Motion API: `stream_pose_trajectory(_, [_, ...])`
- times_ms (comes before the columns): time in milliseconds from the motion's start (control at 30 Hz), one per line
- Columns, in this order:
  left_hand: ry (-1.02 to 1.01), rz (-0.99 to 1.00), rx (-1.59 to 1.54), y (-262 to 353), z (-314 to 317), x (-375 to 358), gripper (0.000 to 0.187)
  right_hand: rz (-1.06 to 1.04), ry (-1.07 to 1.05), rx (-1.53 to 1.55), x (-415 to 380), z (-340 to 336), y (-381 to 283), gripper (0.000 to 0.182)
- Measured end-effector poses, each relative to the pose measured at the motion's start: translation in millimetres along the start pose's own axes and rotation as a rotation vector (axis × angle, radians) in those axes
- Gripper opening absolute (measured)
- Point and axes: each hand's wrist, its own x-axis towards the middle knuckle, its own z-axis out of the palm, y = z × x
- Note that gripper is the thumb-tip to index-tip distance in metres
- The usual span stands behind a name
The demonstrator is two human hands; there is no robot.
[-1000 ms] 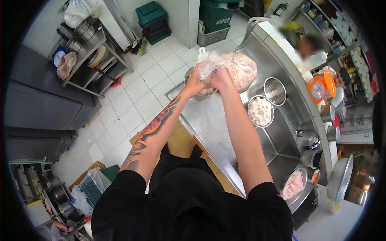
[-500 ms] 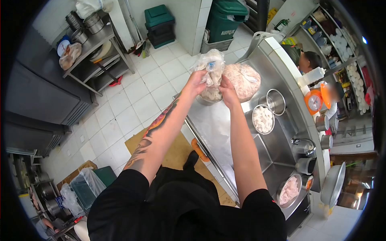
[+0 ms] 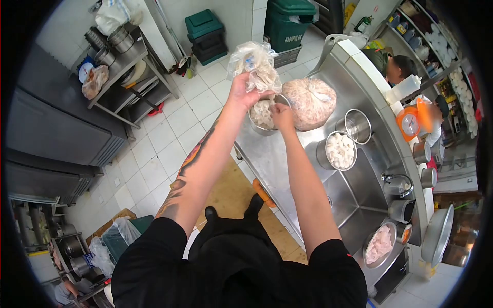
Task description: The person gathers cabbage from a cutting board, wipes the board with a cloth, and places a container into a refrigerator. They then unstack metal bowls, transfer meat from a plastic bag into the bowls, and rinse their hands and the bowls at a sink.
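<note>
The left hand [image 3: 240, 93] grips a clear bag [image 3: 255, 64] by its neck, lifted above a metal bowl [image 3: 263, 115]; the right hand [image 3: 282, 114] – fingers closed – pinches the bag's lower end over the bowl.

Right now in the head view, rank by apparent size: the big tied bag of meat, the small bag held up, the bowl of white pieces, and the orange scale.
1. Big tied bag.
2. Small held bag.
3. Bowl of white pieces.
4. Orange scale.
The held bag sits nearer the camera, so its lead over the bowl is unsure.
</note>
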Motion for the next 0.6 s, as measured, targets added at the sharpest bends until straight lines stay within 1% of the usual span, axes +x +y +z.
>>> stream_pose_trajectory(67, [-0.085, 0.005, 0.013, 8, 5, 0, 0.055, -0.27, 0.117, -0.813, -8, -5, 1, 0.019])
stream_pose_trajectory(100, [-0.101, 0.01, -0.012, 9, 12, -4, 0.056, -0.272, 0.118, -0.811, -8, -5, 0, 0.019])
stream_pose_trajectory(167, [-0.122, 0.01, -0.004, 10, 17, -7, 0.056, -0.526, 0.31, -0.625, -7, -2, -4, 0.02])
stream_pose_trajectory(200, [-0.142, 0.008, 0.004, 10, 16, -8, 0.056, -0.527, 0.309, -0.623, -6, 0, -9, 0.02])
stream_pose_trajectory(267, [-0.105, -0.004, -0.04, 7, 15, -11, 0.057, -0.146, 0.188, 0.052, -3, 2, -20, 0.024])
stream_pose_trajectory(300, [-0.07, -0.016, -0.085, 4, 13, -10, 0.058, -0.146, 0.189, 0.053, -4, 1, -24, 0.024])
stream_pose_trajectory(333, [-0.072, -0.017, -0.086, 0, 10, -11, 0.058, 0.032, 0.111, 0.498, -5, 0, -28, 0.03])
stream_pose_trajectory(367, [-0.005, -0.011, -0.056, -7, 7, -12, 0.057, 0.215, 0.025, 0.939, -6, -1, -32, 0.037])
stream_pose_trajectory(400, [0.062, -0.003, -0.027, -14, 0, -8, 0.056, 0.213, 0.024, 0.935, -10, -2, -37, 0.037])
stream_pose_trajectory(433, [0.045, -0.055, -0.097, -23, -35, 12, 0.053, 0.252, 0.041, 1.046, -14, -2, -41, 0.04])
stream_pose_trajectory(467, [0.046, -0.045, -0.104, -34, -46, 15, 0.053, 0.295, 0.055, 1.154, -15, 1, -43, 0.043])
stream_pose_trajectory(500, [0.118, 0.01, 0.121, -50, -53, 12, 0.049, 0.278, 0.036, 1.126, -2, 2, -17, 0.043])
stream_pose_trajectory(533, [0.197, 0.069, 0.343, -64, -56, 7, 0.044, 0.27, 0.058, 1.126, 0, 0, -7, 0.043])
stream_pose_trajectory(600, [0.281, 0.105, 0.854, -75, -46, -13, 0.036, 0.294, 0.113, 1.102, 0, -3, -6, 0.042])
